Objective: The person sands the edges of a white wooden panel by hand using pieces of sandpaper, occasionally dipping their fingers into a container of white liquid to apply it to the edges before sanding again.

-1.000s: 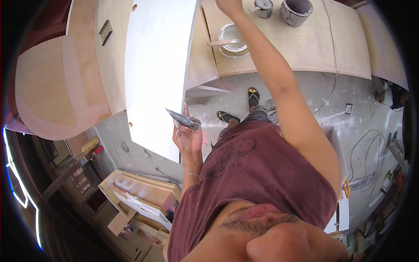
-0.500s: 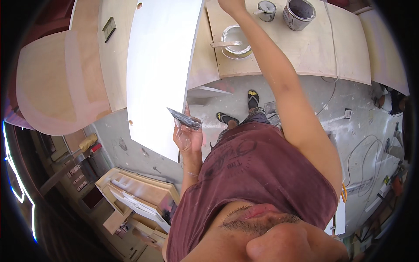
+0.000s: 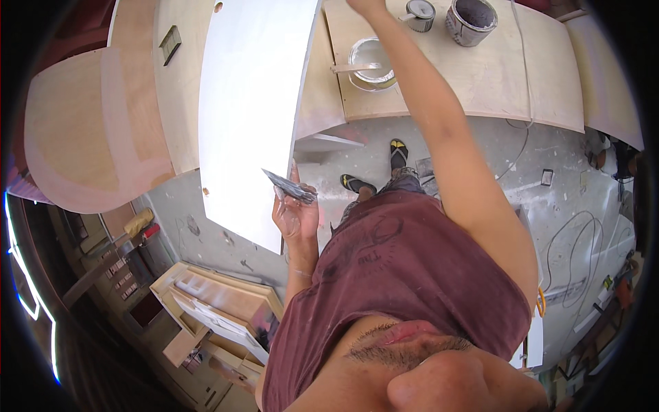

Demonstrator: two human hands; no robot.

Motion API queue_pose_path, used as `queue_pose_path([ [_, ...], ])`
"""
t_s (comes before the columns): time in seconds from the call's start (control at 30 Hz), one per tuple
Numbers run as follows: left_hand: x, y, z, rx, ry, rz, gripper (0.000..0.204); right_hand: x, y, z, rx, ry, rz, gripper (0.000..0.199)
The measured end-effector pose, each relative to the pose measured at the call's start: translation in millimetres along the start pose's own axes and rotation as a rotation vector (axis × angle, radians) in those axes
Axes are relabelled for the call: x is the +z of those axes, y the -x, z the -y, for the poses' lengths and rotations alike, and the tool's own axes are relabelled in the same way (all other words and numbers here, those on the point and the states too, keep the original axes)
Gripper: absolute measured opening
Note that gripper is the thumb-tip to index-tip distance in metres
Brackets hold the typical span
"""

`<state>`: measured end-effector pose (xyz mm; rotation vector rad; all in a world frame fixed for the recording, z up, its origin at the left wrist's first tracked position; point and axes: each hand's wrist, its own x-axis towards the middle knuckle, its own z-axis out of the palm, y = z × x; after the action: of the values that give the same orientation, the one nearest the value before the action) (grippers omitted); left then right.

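Note:
My left hand [image 3: 296, 218], its palm smeared with pale paste, is closed round a dark grey flat scraper [image 3: 292, 187]. The scraper's pointed corner overlaps the lower right part of a long white board [image 3: 250, 117] in the picture. At the top edge, my right hand [image 3: 367, 5] is mostly cut off by the frame, near the far right edge of the board. Its fingers and anything in them are hidden. Below my right forearm stands an open tub [image 3: 374, 84] of pale paste, with a flat stick [image 3: 353, 67] across its rim.
A small can [image 3: 419, 15] and a larger smeared bucket [image 3: 471, 22] stand on the wooden panel [image 3: 439, 89] at far right. A cable [image 3: 527, 75] crosses that panel. Wooden boards [image 3: 75, 130] lie at left. Framed wooden pieces [image 3: 220, 302] rest low on the left.
My right hand has shifted very slightly right and up at the top edge. My left hand and the scraper have stayed nearly still.

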<state>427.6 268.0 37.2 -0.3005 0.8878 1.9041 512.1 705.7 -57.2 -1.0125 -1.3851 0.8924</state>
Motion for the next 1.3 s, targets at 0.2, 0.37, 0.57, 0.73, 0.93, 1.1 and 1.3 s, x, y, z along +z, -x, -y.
queue_pose_path([
  [0.2, -4, -2, -3, -0.006, 0.03, 0.008, 0.046, -4, 113, 49, 0.16, -0.014, 0.121, 0.033],
  [0.37, 4, 1, -4, 0.015, 0.026, -0.054, 0.032, -12, 108, 44, 0.132, -0.005, 0.155, 0.035],
  [0.57, 8, -4, -1, 0.016, -0.032, -0.04, 0.031, -6, 50, 17, 0.066, -0.115, 0.001, 0.035],
  [0.73, -4, -3, -5, -0.031, 0.048, 0.004, 0.032, -1, 139, 61, 0.088, 0.046, 0.094, 0.039],
  [0.93, 11, 1, -4, -0.015, -0.019, -0.035, 0.031, -18, 228, 119, 0.146, 0.014, 0.321, 0.042],
  [1.1, 5, 14, -5, -0.12, -0.234, -0.056, 0.029, -49, 242, 132, 0.324, -0.206, 0.361, 0.038],
  [1.3, 50, -9, 8, 0.231, -0.494, -0.038, 0.023, -74, 253, 185, 0.651, -0.593, 0.312, 0.038],
])
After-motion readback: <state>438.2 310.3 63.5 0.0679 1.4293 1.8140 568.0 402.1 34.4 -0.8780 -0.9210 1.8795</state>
